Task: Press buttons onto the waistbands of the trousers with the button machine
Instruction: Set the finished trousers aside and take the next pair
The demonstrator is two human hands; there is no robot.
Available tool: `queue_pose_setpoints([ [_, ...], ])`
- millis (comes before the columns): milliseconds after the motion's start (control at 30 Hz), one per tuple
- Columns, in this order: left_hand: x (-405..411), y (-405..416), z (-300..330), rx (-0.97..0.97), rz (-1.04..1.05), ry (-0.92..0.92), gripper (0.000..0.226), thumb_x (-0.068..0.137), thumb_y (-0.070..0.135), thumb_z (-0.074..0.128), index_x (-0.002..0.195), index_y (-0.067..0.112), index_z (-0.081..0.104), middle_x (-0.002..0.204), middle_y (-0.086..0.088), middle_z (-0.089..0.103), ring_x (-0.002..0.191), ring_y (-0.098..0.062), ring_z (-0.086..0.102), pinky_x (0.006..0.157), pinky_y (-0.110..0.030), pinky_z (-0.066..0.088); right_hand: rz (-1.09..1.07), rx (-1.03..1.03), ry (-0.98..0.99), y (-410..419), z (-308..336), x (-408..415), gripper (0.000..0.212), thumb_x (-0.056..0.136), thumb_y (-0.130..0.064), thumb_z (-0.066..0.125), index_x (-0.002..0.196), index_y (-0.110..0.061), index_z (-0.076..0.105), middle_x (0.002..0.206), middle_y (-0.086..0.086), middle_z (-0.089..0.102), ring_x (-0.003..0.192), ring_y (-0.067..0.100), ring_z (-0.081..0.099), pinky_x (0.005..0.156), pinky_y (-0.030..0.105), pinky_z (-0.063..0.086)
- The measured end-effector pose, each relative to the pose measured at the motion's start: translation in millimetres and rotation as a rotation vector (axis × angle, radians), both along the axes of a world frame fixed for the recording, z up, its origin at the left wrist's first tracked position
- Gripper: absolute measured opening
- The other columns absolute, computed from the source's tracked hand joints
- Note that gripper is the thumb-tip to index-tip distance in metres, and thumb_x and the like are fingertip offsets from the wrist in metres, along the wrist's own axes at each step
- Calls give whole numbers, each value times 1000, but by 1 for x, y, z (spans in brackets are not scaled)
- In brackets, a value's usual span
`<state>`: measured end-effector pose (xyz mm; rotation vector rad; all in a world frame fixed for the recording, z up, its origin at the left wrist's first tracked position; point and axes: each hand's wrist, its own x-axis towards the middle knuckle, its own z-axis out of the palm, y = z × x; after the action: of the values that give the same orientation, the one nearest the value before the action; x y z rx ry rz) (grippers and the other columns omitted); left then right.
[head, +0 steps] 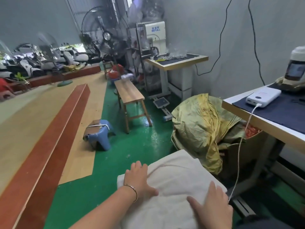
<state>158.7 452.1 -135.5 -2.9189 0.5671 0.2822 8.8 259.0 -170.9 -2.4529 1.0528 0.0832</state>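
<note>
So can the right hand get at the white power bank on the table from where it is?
Probably yes: the right hand lies flat on the folded cloth, holding nothing, and the power bank sits uncovered near the table edge.

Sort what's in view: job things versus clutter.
Job: cream trousers under left hand and right hand; button machine.

Lying about: power bank, blue stool, bench, yellow sack, fan.

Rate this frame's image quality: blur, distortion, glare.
Head view: wide-angle bending curves the walls; the far fan and clutter are smeared by blur; glare on the wet-looking green floor; both hands, left hand and right hand, on the cloth look fairly sharp.
</note>
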Motion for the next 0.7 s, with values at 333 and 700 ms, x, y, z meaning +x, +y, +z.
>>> queue_pose_setpoints([
  [333,9,7,4,-186,133,249,92,54,70,74,128,30,38,123,5,59,113,-22,56,86,-38,43,-132,171,-89,-14,1,-9,56,80,-64,56,120,-26,46,111,-5,53,100,16,54,75,30,47],
  [700,-44,3,21,-264,97,224,122,61,61,72,155,27,3,159,-9,11,149,-26,6,118,-41,17,446,284,-473,30,41,-18,40,92,-52,38,99,-88,22,113,-39,50,97,-8,54,74,4,36],
])
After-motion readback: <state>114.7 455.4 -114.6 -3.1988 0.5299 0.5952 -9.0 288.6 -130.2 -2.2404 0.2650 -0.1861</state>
